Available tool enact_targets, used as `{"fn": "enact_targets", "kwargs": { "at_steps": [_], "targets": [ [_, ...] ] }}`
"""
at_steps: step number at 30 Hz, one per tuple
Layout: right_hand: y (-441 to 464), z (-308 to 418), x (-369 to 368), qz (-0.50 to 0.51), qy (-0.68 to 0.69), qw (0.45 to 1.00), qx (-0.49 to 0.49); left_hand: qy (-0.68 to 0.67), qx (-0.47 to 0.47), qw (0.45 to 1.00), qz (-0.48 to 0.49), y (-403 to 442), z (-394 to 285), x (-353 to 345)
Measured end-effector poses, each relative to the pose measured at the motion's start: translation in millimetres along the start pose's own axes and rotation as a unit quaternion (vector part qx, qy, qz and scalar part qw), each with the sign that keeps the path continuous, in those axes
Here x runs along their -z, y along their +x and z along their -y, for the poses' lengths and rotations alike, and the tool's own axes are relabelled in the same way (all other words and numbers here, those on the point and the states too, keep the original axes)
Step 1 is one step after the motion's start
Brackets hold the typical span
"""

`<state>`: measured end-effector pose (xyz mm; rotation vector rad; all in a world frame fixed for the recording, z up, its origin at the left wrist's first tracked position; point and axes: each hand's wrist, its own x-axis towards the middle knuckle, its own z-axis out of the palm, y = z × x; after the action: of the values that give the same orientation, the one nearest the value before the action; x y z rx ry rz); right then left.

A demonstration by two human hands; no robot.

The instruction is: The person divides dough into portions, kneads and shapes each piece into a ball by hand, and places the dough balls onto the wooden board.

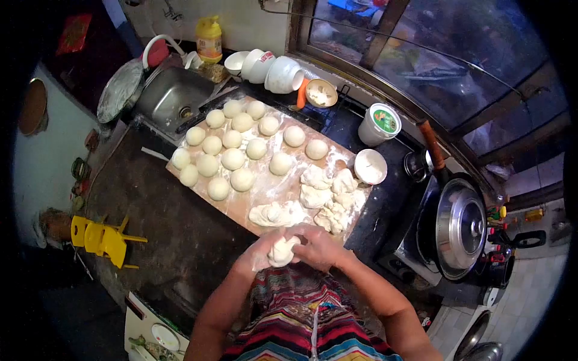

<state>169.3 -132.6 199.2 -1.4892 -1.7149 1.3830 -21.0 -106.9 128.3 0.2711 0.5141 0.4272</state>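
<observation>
A gathered piece of dough (282, 252) is held between my hands at the near edge of the floured wooden board (265, 186). My left hand (257, 253) cups it from the left, fingers curled around it. My right hand (320, 245) grips the dough's right side with bent fingers. Just beyond my hands lies an elongated dough lump (271, 215). Several rough dough pieces (330, 203) are heaped at the board's right end. Smooth round dough balls (232, 159) cover its left and far parts.
A small white bowl (370, 166) stands at the board's right corner, near a white tub (379, 124). Farther right is a lidded wok (461, 228). Stacked bowls (283, 75) and a sink (174, 99) lie beyond the board; a yellow chair (103, 242) is left.
</observation>
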Motion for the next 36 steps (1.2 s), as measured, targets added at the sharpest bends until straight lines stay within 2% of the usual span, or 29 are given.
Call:
{"fn": "enact_targets", "kwargs": {
  "at_steps": [1,3,4,5,8,9,10,11,12,13,14,15,16,18,19,20,21,22,24,25,28,29,31,32,33,34,35,36],
  "targets": [
    [0,-15,-4,-0.010,0.004,0.998,-0.068,0.093,0.042,0.995,0.012,2,-6,2],
    [0,-38,-6,0.033,0.066,0.991,-0.108,0.311,0.097,0.945,0.023,4,-19,3],
    [-2,-41,-3,0.055,0.096,0.986,-0.127,0.433,0.109,0.894,0.021,3,-26,1],
    [-10,-42,4,0.076,0.246,0.948,-0.185,0.549,0.119,0.827,0.019,1,-34,-1],
    [-14,-41,24,0.035,0.346,0.926,-0.146,0.538,0.117,0.835,-0.007,-13,-61,-14],
    [-9,-36,31,-0.008,0.436,0.891,-0.126,0.521,0.085,0.849,-0.019,-14,-66,-5],
    [0,-39,43,-0.084,0.453,0.880,-0.119,0.562,0.050,0.823,-0.061,-17,-73,-8],
    [2,-8,70,-0.163,0.468,0.860,-0.121,0.503,0.042,0.856,-0.112,-20,-75,13],
    [19,-55,80,-0.260,0.324,0.907,-0.062,0.440,0.034,0.882,-0.163,-18,-74,40],
    [34,-66,92,-0.283,0.172,0.940,-0.086,0.378,-0.070,0.900,-0.206,-7,-71,59],
    [50,-78,92,-0.298,0.023,0.954,-0.012,0.311,-0.170,0.903,-0.245,4,-67,77],
    [65,-91,86,-0.304,-0.126,0.943,0.059,0.238,-0.266,0.891,-0.280,6,-64,87],
    [75,-104,77,-0.299,-0.272,0.905,0.129,0.287,-0.269,0.865,-0.311,9,-69,70],
    [96,-129,56,-0.253,-0.399,0.880,0.056,0.380,-0.279,0.802,-0.367,37,-87,11],
    [102,-133,50,-0.228,-0.459,0.858,0.020,0.475,-0.323,0.731,-0.369,52,-84,12],
    [104,-131,51,-0.210,-0.462,0.862,0.020,0.562,-0.363,0.648,-0.363,66,-79,13],
    [106,-125,57,-0.191,-0.465,0.864,0.021,0.565,-0.324,0.664,-0.367,75,-72,5],
    [104,-119,62,-0.170,-0.468,0.867,0.020,0.662,-0.322,0.597,-0.319,76,-67,15],
    [99,-101,77,-0.125,-0.357,0.925,-0.046,0.821,-0.305,0.435,-0.208,78,-50,45],
    [98,-96,84,-0.104,-0.299,0.945,-0.078,0.792,-0.330,0.465,-0.219,71,-45,39],
    [88,-107,82,-0.209,-0.220,0.953,-0.011,0.753,-0.208,0.516,-0.352,51,-22,36],
    [85,-106,77,-0.245,-0.245,0.938,0.007,0.770,-0.235,0.443,-0.394,56,1,51],
    [74,-92,65,-0.313,-0.291,0.903,0.046,0.802,-0.249,0.370,-0.398,58,16,34],
    [63,-88,55,-0.297,-0.287,0.907,0.080,0.815,-0.258,0.331,-0.400,60,17,29],
    [48,-83,42,-0.279,-0.282,0.911,0.111,0.799,-0.290,0.380,-0.365,67,19,38],
    [37,-63,32,-0.145,-0.302,0.942,0.023,0.795,-0.294,0.406,-0.341,70,21,50],
    [22,-62,10,-0.160,-0.228,0.960,0.018,0.788,-0.299,0.433,-0.319,71,23,61],
    [11,-35,3,-0.050,-0.274,0.960,-0.001,0.780,-0.307,0.458,-0.297,72,23,68]
  ]
}}
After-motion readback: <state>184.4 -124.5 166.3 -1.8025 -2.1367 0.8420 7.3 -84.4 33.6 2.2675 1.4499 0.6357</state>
